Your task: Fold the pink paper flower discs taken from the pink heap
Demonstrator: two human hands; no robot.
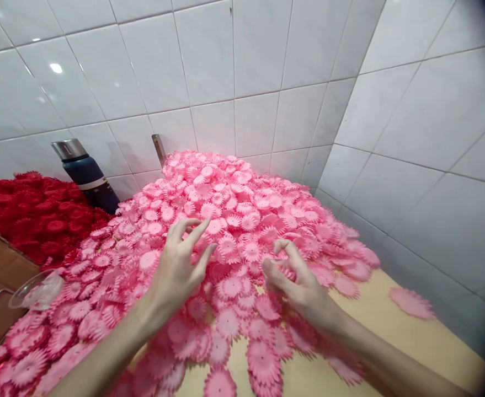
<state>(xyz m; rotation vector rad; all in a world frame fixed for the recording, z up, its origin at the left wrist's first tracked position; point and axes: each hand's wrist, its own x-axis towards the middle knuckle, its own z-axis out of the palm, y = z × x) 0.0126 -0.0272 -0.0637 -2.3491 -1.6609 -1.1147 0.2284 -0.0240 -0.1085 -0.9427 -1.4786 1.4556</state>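
Hands, two: left hand (180,264), right hand (298,281), perhaps empty, over pink flowers (234,220).

The large heap of pink paper flowers with fringed edges (234,220) hides most of the pale wooden desk (395,331) under it, and it runs out of the picture at the bottom and left edges. The heap of red paper flowers (31,212) is cut by the left edge. The dark blue bottle with a steel cap (85,173) has its lower part hidden behind the flowers. A small metal strip (158,148) shows only its top above the pink heap. The clear plastic piece (37,289) at the left is blurred, so its shape cannot be told. The left hand (178,270) covers the flowers under it; whether the right hand (296,281) has a grip on one cannot be told. Both forearms leave the picture at the bottom edge.
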